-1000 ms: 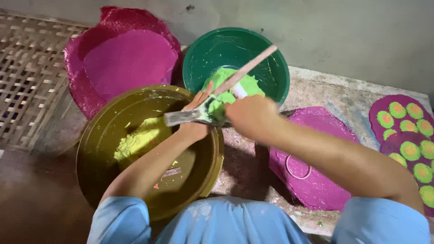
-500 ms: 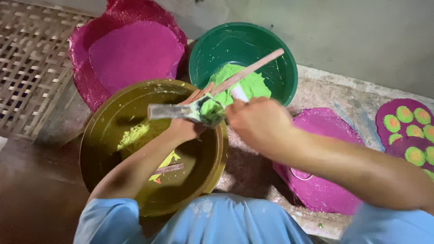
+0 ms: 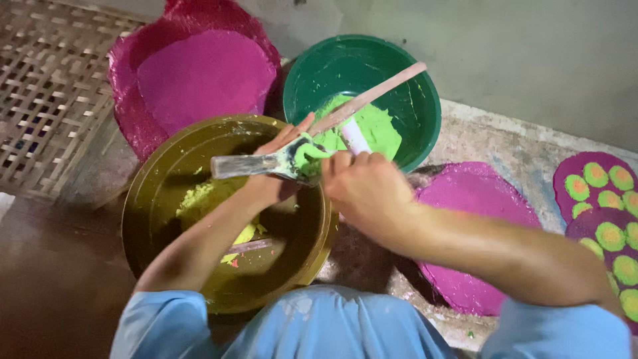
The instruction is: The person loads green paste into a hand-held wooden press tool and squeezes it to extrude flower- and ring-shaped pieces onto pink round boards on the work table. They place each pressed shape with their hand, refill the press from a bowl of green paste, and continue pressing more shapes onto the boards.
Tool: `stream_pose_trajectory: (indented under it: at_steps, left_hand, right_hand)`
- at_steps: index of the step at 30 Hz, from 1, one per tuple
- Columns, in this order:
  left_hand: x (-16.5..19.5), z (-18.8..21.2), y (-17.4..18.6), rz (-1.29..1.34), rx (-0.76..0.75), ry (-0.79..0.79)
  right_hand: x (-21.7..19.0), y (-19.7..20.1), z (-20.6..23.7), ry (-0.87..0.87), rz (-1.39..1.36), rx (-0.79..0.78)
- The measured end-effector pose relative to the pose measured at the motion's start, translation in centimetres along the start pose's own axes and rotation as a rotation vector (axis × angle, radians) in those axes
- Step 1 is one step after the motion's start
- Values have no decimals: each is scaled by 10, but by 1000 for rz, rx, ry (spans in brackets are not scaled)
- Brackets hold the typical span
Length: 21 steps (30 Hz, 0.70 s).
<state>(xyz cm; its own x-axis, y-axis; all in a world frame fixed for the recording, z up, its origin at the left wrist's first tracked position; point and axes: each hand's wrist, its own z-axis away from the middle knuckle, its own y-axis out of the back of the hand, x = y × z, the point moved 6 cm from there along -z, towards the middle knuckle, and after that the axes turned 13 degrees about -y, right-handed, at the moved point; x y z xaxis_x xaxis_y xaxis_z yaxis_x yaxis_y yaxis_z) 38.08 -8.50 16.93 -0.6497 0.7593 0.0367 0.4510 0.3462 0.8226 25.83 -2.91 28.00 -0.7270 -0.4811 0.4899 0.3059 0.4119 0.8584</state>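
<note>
Head view: looking down at two bare arms in light blue sleeves, both hands meeting above two bowls.
Woven mat (image 3: 46,100): far left, a lattice of pale strips on the floor.
Pink sheet (image 3: 199,76): far left of centre, a round magenta disc lying on a crinkled magenta wrapper.
Olive bowl (image 3: 166,193): near left, wide and round, smeared with yellow-green paste (image 3: 199,199) on its bottom.
Left hand (image 3: 276,176): above the olive bowl's right rim, fingers clenched around a flat metal spatula.
Spatula (image 3: 246,165): lies level, its blade pointing left out of the left hand, its right end coated in green paste just at the fingers.
Right hand (image 3: 365,186): just right of the left hand and touching it, curled into a fist on the spatula's green end and a white strip (image 3: 354,136).
Wooden stick (image 3: 369,96): slants from the hands up to the far right, across the green bowl.
Green bowl (image 3: 405,73): beyond the hands, holding a lump of bright green paste (image 3: 379,126).
Pink disc (image 3: 478,219): right of the hands, flat on the stone floor.
Dotted discs (image 3: 601,199): far right, magenta with green-and-orange spots.
</note>
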Motion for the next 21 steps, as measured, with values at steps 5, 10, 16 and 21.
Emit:
stream_pose_trajectory:
  at_steps: [5,10,16,21]
  left_hand:
    - [-31,17,-14,467,-43,509]
    - [-45,10,16,71,122,423]
    - [-41,-20,24,-57,298,313]
    - [-36,-32,26,-349,241,277]
  right_hand:
    - [21,-7,23,-131,-251,-79]
    - [59,-4,37,-398,-742,57]
    - [5,-63,32,-337,-1373,234]
    - [26,-139,55,-876,-1297,-505]
